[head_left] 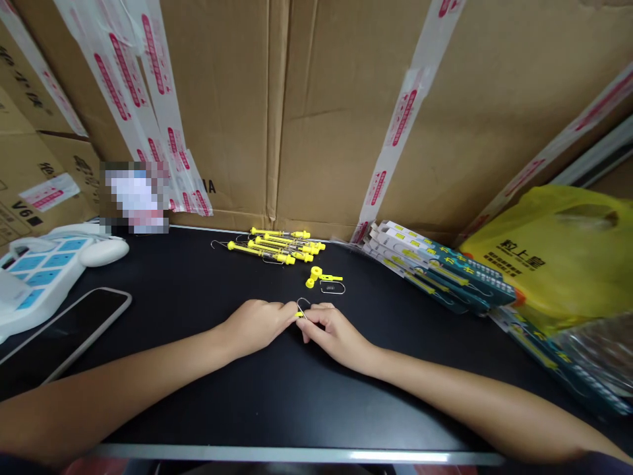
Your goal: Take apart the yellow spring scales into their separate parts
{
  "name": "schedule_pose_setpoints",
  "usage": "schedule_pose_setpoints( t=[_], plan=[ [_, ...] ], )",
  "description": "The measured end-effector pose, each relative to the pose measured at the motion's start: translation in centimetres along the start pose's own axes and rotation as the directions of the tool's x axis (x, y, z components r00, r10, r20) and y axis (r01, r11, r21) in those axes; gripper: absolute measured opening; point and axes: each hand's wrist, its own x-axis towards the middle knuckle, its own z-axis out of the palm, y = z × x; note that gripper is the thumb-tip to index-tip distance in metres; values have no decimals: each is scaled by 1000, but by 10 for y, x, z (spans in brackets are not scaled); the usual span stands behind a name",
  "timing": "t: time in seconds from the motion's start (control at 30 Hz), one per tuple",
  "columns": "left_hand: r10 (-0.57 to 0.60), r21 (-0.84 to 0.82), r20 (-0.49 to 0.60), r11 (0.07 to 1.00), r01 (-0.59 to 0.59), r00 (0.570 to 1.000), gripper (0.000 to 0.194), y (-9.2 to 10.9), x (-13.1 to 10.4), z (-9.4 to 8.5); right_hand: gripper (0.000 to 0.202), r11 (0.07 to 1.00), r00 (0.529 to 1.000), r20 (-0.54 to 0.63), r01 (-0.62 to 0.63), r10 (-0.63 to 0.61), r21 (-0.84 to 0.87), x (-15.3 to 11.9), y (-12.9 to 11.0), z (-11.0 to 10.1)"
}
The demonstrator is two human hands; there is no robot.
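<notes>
My left hand (260, 325) and my right hand (335, 333) meet near the middle of the black table. Between their fingertips is a small yellow plastic piece (299, 315), mostly covered by the fingers of my left hand. A curved metal wire hook (302, 301) rises from the pinch of my right thumb and fingers, against the yellow piece. Whether the two are joined I cannot tell. Just beyond my hands lie loose yellow plastic parts (316, 274) and a bent metal wire piece (332, 288). Farther back is a pile of yellow rod-shaped tools with wire hooks (271, 247).
Stacked printed packages (430, 264) and a yellow plastic bag (534, 257) stand at the right. On the left are a phone (64, 336), a power strip (47, 274) and a white mouse-like object (105, 251). Taped cardboard boxes (326, 112) wall off the black table's (297, 409) back.
</notes>
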Motion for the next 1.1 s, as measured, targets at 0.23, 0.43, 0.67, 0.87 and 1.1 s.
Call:
schedule_pose_setpoints(
  t=[0.23,0.43,0.67,0.87,1.1],
  plan=[
    [28,95,-77,995,-21,997,13,3,-4,-3,40,999,999,-11,31,-31,-10,-1,-3,-2],
    [25,171,-170,985,5,985,18,1,-7,-15,38,996,997,-21,79,-80,-44,-7,-16,-10],
    [-403,170,-217,882,440,889,33,-44,-6,-46,39,991,980,147,133,-136,29,-23,-27,-15],
    [-293,120,-90,945,303,952,37,-30,-6,-36,40,993,995,32,101,-99,-68,-12,-16,-22],
    [-190,5,-71,982,191,979,31,-17,-9,-27,43,991,999,14,34,-33,-130,-7,-9,-25]
  ],
)
